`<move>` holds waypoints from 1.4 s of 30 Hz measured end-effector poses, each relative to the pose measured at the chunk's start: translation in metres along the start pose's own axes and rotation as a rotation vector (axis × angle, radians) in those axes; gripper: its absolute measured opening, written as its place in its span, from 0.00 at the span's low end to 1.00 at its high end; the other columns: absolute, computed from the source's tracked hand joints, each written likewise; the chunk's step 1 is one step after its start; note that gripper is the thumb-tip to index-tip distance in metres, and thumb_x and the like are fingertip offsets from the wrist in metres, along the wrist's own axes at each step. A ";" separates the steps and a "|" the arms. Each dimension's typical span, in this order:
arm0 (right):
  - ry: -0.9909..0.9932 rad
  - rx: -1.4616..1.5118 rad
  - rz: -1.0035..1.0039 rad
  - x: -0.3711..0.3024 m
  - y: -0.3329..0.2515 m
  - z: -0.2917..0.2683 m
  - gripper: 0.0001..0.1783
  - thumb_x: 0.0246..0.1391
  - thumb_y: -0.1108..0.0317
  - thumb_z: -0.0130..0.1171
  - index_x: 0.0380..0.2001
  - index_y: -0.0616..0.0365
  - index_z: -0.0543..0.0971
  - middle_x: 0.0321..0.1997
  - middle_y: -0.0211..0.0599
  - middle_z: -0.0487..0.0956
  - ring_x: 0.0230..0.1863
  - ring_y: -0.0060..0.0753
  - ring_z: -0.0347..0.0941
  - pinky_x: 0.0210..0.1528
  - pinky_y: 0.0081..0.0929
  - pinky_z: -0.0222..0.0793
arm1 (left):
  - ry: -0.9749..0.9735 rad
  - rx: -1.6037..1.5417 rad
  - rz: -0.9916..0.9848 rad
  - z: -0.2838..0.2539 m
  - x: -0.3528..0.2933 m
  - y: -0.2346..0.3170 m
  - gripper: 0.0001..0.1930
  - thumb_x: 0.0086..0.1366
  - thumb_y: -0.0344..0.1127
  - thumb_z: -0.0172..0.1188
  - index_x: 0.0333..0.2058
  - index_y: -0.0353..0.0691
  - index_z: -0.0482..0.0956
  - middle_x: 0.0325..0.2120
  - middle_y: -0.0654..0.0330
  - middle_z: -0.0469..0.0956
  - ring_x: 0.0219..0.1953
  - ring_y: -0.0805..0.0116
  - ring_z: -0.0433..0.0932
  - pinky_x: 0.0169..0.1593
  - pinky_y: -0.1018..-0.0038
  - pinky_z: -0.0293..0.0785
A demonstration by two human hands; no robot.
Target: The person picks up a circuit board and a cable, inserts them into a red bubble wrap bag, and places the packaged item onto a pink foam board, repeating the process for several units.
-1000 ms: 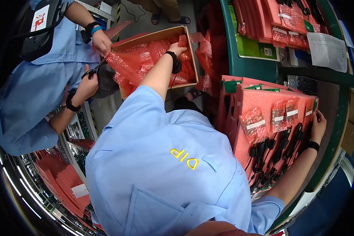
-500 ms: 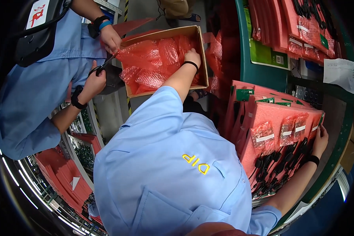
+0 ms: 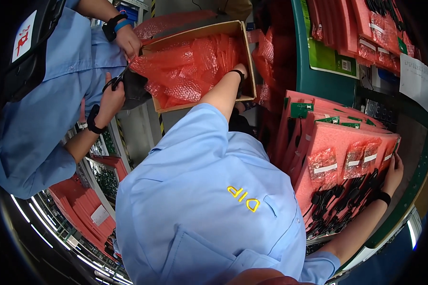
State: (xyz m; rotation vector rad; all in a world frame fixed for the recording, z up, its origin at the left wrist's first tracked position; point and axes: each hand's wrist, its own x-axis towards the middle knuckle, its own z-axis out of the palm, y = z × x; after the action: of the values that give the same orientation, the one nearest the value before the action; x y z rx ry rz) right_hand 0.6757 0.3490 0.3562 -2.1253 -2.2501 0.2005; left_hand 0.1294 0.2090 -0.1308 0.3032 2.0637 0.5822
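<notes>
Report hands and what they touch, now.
Left hand in the cardboard box, on red bubble wrap. Right hand steadies pink tray stack. Co-worker's scissors beside box.

A green-edged workbench is seen at the right; racks of red trays are stacked at the near left.

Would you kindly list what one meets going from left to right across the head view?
Co-worker's blue sleeve → scissors → cardboard box of red bubble wrap → left hand → green circuit board → right hand.
</notes>
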 end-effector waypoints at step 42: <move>0.074 -0.176 -0.061 -0.008 0.018 -0.016 0.16 0.54 0.57 0.55 0.37 0.59 0.79 0.44 0.46 0.76 0.44 0.43 0.74 0.48 0.35 0.66 | 0.069 -0.416 0.069 -0.079 -0.094 -0.046 0.21 0.44 0.31 0.71 0.38 0.31 0.75 0.36 0.51 0.79 0.39 0.61 0.78 0.44 0.70 0.73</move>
State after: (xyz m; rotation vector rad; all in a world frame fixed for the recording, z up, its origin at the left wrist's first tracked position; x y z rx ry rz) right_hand 0.6958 0.3434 0.3699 -2.1002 -2.3658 -0.0809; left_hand 0.1127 0.1066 -0.0500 0.1102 1.9446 1.0550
